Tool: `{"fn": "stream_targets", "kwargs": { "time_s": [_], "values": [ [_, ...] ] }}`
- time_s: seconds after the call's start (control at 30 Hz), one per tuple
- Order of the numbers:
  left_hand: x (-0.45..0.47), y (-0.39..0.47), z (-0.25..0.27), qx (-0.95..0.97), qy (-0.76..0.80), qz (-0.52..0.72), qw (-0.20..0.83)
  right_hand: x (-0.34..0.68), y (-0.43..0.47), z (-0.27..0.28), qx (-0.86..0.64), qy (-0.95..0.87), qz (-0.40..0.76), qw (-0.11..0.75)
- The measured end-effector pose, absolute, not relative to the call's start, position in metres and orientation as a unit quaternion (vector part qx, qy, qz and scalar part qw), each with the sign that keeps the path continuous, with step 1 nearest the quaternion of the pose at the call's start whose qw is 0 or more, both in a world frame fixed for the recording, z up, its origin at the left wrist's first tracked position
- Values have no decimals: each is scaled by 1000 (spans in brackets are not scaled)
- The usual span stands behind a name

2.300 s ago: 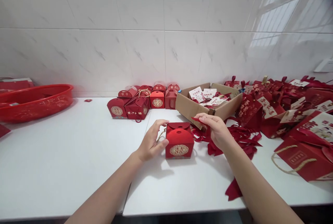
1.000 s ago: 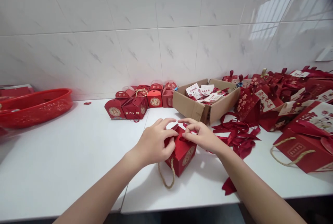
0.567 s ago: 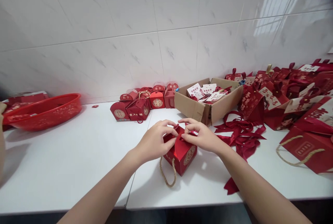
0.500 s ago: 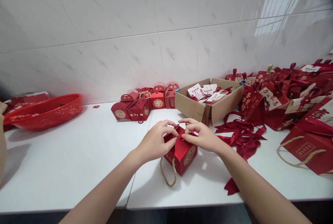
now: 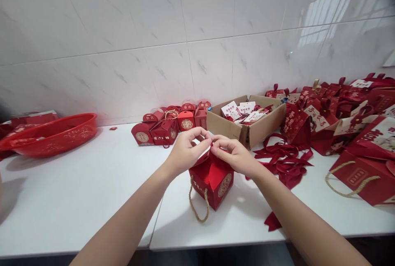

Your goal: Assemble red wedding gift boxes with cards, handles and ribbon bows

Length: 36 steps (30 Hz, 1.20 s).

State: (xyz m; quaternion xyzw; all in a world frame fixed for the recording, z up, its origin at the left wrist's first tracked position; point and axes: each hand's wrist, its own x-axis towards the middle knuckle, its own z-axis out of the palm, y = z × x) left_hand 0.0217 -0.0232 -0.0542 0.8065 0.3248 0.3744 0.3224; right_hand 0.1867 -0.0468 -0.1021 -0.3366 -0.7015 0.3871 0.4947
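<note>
A red cardboard gift box (image 5: 212,183) with a round gold emblem stands on the white table, its top flaps drawn together. A twisted rope handle (image 5: 199,208) hangs down its near left side. My left hand (image 5: 189,148) is closed in a pinch at the peak of the flaps. Opposite it, my right hand (image 5: 233,155) pinches the same peak, and the fingertips of both hands meet there. A small dark red bit shows between them; whether it is flap or ribbon is hard to tell.
Dark red ribbons (image 5: 285,163) lie loose to the right. Behind stand a cardboard carton (image 5: 262,128) of printed cards and several small red boxes (image 5: 157,132). Larger red gift bags (image 5: 354,175) crowd the right, and a red plastic basin (image 5: 58,138) sits at left.
Both hands have risen from the flaps' sides to their peak, and their fingertips have come together. More of the box's top shows now. The box has stayed in place.
</note>
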Motion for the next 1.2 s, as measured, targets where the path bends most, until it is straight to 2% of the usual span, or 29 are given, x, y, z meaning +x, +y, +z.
{"fn": "stream_targets", "kwargs": {
  "time_s": [0.13,0.27,0.37,0.5,0.67,0.87,0.97,1.2],
  "values": [
    [5,-13,-63,820,311,390,280,193,-47,-89,-357,-635,409,549],
    [-21,-10,-85,854,324,334,232,206,-46,-59,-374,-618,369,584],
    [-27,-11,-100,862,324,320,223,211,-47,-32,-412,-666,345,517],
    [-21,-10,-115,859,327,327,219,200,-47,-15,-469,-681,376,420],
    [-18,-4,-126,767,347,437,317,181,-32,-32,-466,-714,383,355],
    [-18,1,-128,700,383,468,380,175,-10,-51,-487,-758,365,235],
    [-19,1,-129,700,379,466,388,174,-7,-55,-514,-758,342,211],
    [-20,0,-130,694,373,471,397,165,-10,-57,-540,-753,296,232]
  ]
}}
